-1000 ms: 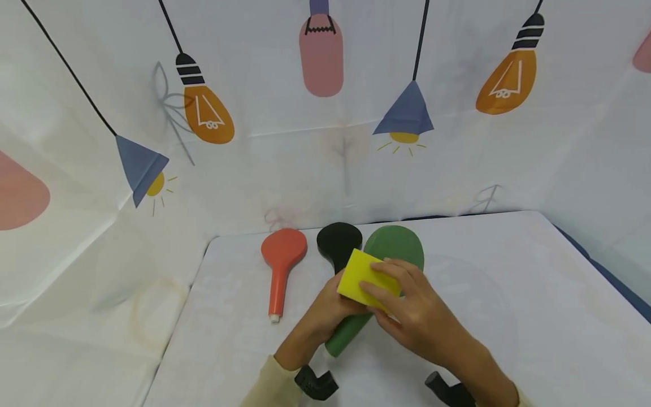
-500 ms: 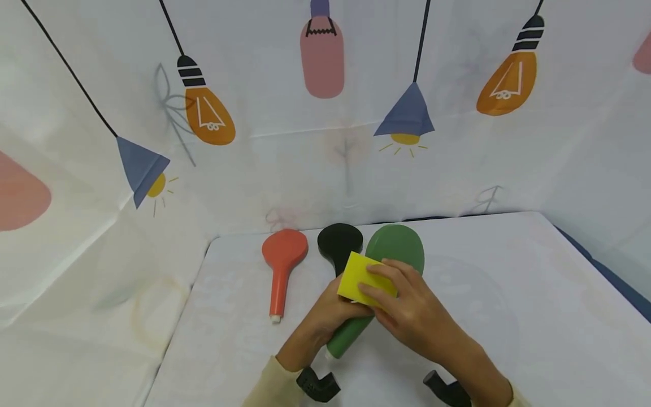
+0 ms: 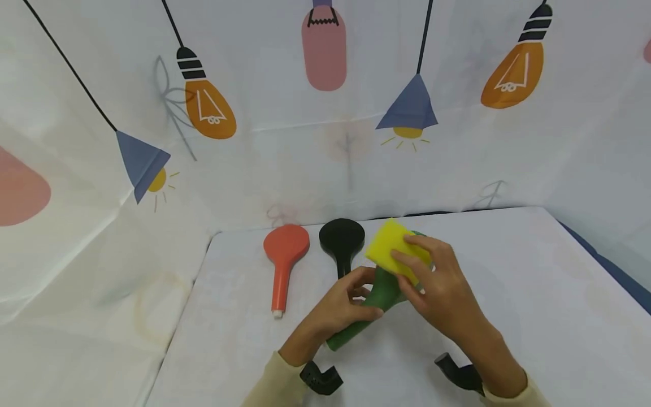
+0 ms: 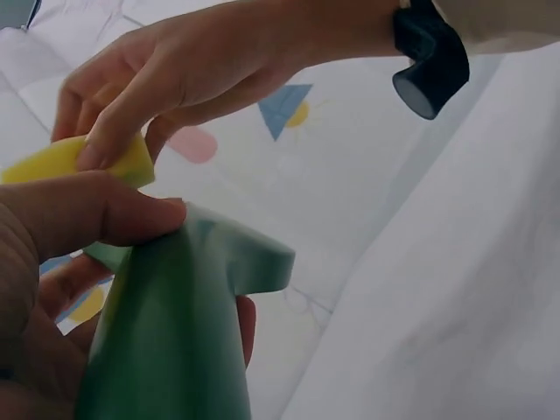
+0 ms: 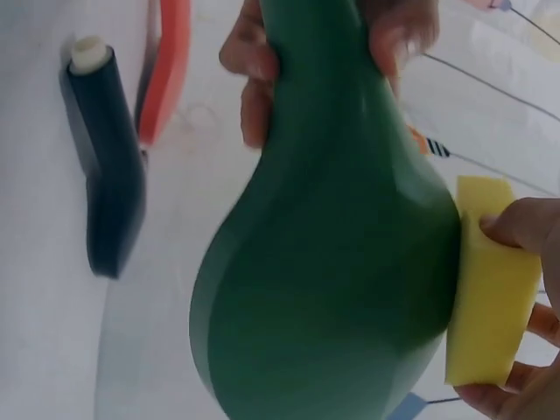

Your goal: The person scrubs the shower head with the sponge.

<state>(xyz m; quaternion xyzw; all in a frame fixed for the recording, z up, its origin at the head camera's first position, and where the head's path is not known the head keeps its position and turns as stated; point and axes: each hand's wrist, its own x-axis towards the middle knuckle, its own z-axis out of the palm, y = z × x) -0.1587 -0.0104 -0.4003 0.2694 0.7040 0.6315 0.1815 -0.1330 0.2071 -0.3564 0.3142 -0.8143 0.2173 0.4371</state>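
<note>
My left hand (image 3: 335, 305) grips the handle of a green hand shower head (image 3: 385, 289), thumb along one side. Its round head points away to the upper right, tilted, with the sponge and right hand covering much of it in the head view. My right hand (image 3: 447, 291) pinches a yellow sponge (image 3: 389, 249) between thumb and fingers. In the right wrist view the sponge (image 5: 492, 297) lies flat against the side of the wide green head (image 5: 324, 280). The left wrist view shows the green handle (image 4: 171, 341) close up, the sponge (image 4: 133, 164) beyond the thumb.
A red shower head (image 3: 286, 249) and a black shower head (image 3: 342, 240) lie side by side at the back of the white table (image 3: 229, 339). Behind stands a white sheet (image 3: 285, 164) printed with lamps and bulbs. Both wrists wear black camera mounts (image 3: 321, 377).
My right hand has moved the sponge up and right, from near the neck to the round head. The green shower head has turned and tilted in my left hand, showing more of its neck.
</note>
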